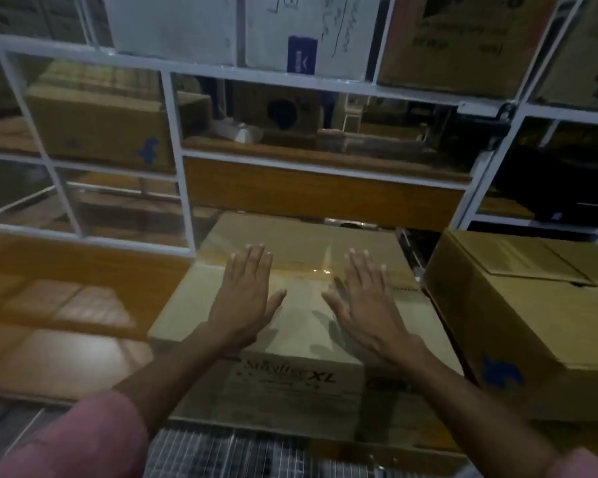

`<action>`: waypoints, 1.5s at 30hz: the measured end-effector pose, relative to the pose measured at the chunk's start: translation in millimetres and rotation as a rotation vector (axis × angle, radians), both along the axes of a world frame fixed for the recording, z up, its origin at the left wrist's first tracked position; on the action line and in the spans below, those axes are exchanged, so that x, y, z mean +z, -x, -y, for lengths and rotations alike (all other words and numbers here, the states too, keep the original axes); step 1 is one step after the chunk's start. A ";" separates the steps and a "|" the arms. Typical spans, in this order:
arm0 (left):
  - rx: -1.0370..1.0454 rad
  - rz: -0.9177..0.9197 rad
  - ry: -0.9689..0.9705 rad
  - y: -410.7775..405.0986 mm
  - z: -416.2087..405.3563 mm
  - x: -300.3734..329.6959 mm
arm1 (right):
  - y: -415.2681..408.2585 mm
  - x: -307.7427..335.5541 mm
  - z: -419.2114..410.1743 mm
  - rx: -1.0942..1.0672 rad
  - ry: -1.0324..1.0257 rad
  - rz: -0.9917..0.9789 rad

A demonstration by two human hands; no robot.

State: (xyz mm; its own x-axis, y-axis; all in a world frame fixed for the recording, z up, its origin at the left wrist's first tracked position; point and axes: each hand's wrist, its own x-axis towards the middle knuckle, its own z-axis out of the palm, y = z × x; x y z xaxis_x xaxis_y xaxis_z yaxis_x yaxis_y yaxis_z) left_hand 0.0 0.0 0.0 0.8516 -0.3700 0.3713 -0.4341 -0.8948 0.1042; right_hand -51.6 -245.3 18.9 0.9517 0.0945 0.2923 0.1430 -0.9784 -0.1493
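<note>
While the left hand (pixel 246 298) and right hand (pixel 364 301) lie flat on the taped carton (pixel 301 326), fingers straight, nothing's gripped | carton sits low in the rack (pixel 186 201), near a brown box (pixel 518 305) on its right | risk imo: an uneven shove could skew it into that box, or palms slip on glossy tape

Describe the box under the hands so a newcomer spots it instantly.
At the white shelving rack, below its middle bay, a pale carton lies under the flat left hand and right hand. Unlike the browner box to its right with a blue mark, its front reads XL.
</note>
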 end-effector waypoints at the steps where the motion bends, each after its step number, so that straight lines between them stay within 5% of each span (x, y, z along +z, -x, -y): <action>1: 0.012 -0.046 -0.005 1.0 -6.1 -7.1 | 5.2 -7.6 -4.8 0.001 -0.015 -0.059; 5: 0.019 -0.128 0.075 1.5 -24.3 -26.4 | 20.0 -39.6 -13.6 -0.021 -0.045 -0.215; 13: 0.020 -0.129 0.184 -22.1 -21.0 -25.9 | -15.9 -40.7 -8.2 -0.029 -0.039 -0.158; 31: -0.009 -0.132 0.041 -81.6 -14.6 -39.1 | -55.9 -42.4 -18.3 -0.228 -0.058 -0.130; 45: -0.034 -0.049 -0.022 -3.9 -33.6 -42.0 | 16.8 -54.6 -33.0 -0.218 -0.024 -0.019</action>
State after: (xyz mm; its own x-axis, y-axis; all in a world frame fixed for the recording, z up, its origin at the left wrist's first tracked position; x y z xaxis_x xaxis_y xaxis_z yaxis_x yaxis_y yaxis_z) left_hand 3.9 33.6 -42.0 0.8554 -0.4067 0.3207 -0.4593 -0.8818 0.1068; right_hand -68.4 -212.3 -35.7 0.9542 -0.1212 0.2735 -0.0749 -0.9819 -0.1739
